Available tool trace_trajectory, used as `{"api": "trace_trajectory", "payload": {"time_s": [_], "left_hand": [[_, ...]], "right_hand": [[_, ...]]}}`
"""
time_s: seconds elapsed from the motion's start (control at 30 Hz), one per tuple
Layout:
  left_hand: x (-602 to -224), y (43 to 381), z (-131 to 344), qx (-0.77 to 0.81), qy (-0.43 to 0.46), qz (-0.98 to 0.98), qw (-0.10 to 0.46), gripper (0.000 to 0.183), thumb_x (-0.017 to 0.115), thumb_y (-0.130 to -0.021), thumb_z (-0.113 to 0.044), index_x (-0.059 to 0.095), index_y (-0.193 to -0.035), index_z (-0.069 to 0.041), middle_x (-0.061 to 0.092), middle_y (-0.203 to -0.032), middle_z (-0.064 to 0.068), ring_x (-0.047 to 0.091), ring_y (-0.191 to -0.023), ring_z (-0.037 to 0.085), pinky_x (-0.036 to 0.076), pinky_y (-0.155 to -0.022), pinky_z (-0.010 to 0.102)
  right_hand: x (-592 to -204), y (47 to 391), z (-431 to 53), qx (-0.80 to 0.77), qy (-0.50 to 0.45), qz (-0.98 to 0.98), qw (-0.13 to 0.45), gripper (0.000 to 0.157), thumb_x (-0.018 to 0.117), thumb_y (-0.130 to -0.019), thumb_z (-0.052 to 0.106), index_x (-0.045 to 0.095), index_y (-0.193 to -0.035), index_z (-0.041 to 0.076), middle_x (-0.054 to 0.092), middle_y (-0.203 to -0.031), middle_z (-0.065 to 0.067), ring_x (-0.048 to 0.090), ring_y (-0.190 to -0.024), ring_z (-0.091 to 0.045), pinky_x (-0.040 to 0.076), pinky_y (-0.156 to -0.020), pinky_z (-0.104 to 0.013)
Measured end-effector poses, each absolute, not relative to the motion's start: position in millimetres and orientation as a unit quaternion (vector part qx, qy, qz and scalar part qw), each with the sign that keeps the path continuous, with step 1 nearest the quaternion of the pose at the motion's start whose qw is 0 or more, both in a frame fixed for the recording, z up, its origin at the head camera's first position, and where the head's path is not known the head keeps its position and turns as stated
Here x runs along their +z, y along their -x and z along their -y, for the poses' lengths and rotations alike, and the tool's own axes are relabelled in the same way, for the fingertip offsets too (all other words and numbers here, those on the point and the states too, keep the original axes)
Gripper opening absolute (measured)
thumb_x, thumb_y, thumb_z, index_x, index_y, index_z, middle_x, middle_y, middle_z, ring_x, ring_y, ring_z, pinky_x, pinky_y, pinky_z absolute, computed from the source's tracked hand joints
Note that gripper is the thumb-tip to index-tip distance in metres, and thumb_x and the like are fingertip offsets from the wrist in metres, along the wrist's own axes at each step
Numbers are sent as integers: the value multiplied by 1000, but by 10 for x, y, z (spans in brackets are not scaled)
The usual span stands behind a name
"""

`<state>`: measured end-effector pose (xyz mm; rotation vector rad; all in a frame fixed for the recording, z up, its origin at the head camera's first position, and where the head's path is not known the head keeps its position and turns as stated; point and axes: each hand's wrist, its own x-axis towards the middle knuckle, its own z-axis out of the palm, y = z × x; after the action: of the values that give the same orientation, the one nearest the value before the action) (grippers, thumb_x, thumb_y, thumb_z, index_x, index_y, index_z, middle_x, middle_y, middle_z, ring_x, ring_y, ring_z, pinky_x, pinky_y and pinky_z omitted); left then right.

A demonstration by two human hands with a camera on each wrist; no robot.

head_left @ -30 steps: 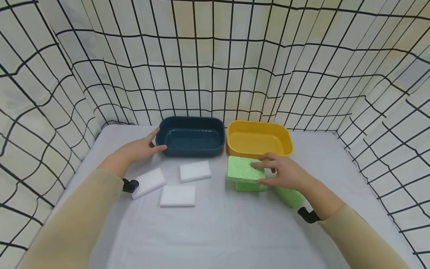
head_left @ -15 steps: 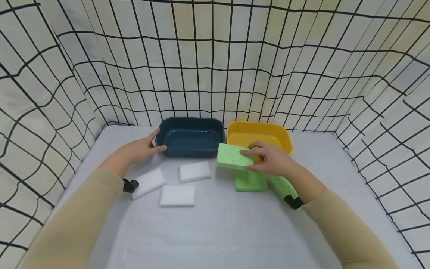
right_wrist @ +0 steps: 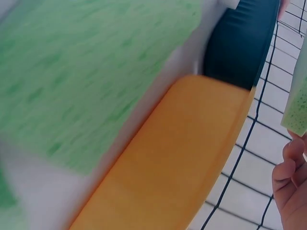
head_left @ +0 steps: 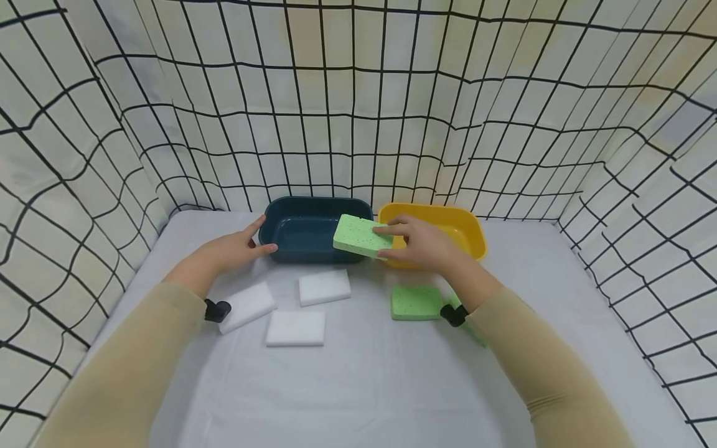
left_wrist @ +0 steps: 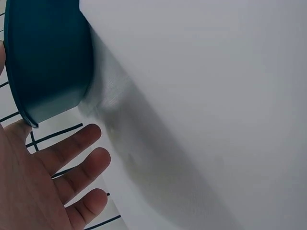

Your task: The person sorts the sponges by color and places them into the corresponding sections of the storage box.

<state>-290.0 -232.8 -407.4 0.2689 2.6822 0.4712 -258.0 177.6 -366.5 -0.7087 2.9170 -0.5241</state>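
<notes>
My right hand (head_left: 422,242) pinches a speckled light green sponge (head_left: 358,233) by its right end, thumb in front and fingers behind. The sponge overlaps the right end of a dark blue basin (head_left: 302,255) and the left edge of a yellow basin (head_left: 473,233). In the right wrist view, the held sponge (right_wrist: 298,108) shows at the right edge above the fingertips. My left hand (head_left: 229,252) rests at the blue basin's left end, with index finger and thumb at the rim. Its other fingers (left_wrist: 86,167) extend loosely beside the basin in the left wrist view.
Two more green sponges lie on the white cloth: one flat (head_left: 416,303), the other (head_left: 476,336) partly under my right wrist. Three white sponges (head_left: 325,287) lie in front of the blue basin. A black wire grid (head_left: 353,134) stands around the back and sides.
My right hand has carried the green sponge up and leftward, from above the flat green sponge to the blue basin's right end. The left hand has stayed at the basin.
</notes>
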Motion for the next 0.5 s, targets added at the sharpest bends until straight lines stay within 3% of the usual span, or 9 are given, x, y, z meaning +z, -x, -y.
{"api": "trace_trajectory", "payload": {"time_s": [0.2, 0.5], "left_hand": [[-4049, 2859, 2317, 175, -91, -959, 202, 108, 34, -83, -87, -15, -158, -26, 47, -144, 28, 39, -134, 50, 25, -105, 72], [-4064, 2858, 2334, 180, -92, -959, 198, 107, 34, -83, -87, -15, -158, -28, 47, -144, 27, 37, -136, 50, 23, -106, 72]], "right_hand": [[-3655, 2759, -1472, -175, 223, -957, 62, 59, 65, -83, 68, 58, -137, 45, 49, -142, 0, 49, -125, -24, 40, -106, -43], [-3710, 3003, -1090, -186, 242, -949, 78, 57, 68, -86, 60, 58, -138, 40, 51, -140, 1, 50, -123, -21, 41, -104, -40]]}}
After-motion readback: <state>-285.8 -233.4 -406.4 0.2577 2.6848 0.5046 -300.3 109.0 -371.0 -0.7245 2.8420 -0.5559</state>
